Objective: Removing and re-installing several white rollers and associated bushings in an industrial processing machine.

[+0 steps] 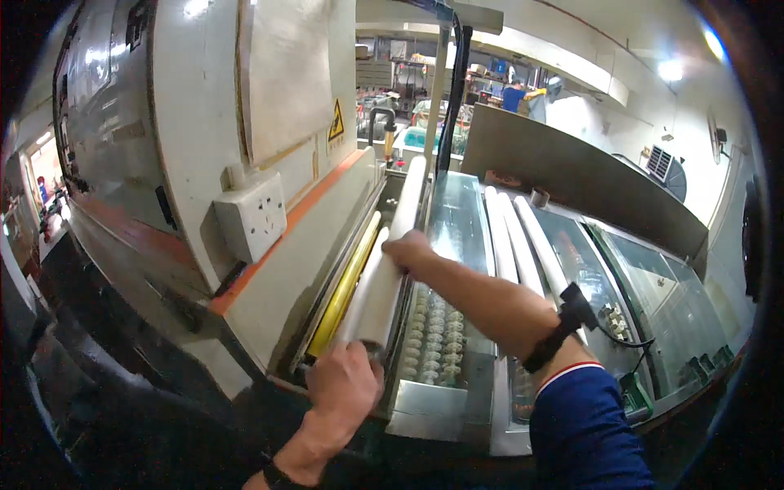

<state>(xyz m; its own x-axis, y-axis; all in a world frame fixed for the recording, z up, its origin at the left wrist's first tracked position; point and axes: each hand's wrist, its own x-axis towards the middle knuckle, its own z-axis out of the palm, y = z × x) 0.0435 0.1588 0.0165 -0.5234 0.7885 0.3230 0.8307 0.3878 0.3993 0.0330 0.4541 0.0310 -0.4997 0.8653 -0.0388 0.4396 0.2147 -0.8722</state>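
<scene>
1. At the left of us stands a big pale machine cabinet [196, 139], and an orange strip [282, 245] runs along its lower edge.
2. Beside it we see a long machine bed, which is partly covered by glass covers [457, 208]; a dark brownish panel [588, 155] stands upright along its far right side.
3. In the left part of this bed there is an open trough [299, 351], just next to the cabinet.
4. Our task's thing is a long white roller [408, 196]. It lies lengthwise along the trough, tilted with its far end raised.
5. Close at its left we notice a second white roller [360, 290], and then a yellow roller [343, 294], nearest to the trough's left wall.
6. Three more white rollers [523, 245] lie side by side on the right, upon the covers.
7. Rows of small ridged wheels [431, 343] show near the front.
8. Our right hand [412, 251] is closed around the long white roller, about its middle.
9. Our left hand [345, 380] has its fingers bent at the near ends of both rollers; we cannot tell which one it grips.
10. A white socket box [253, 216] is fixed on the cabinet.
11. Smallest is a yellow warning sign [336, 121].
</scene>
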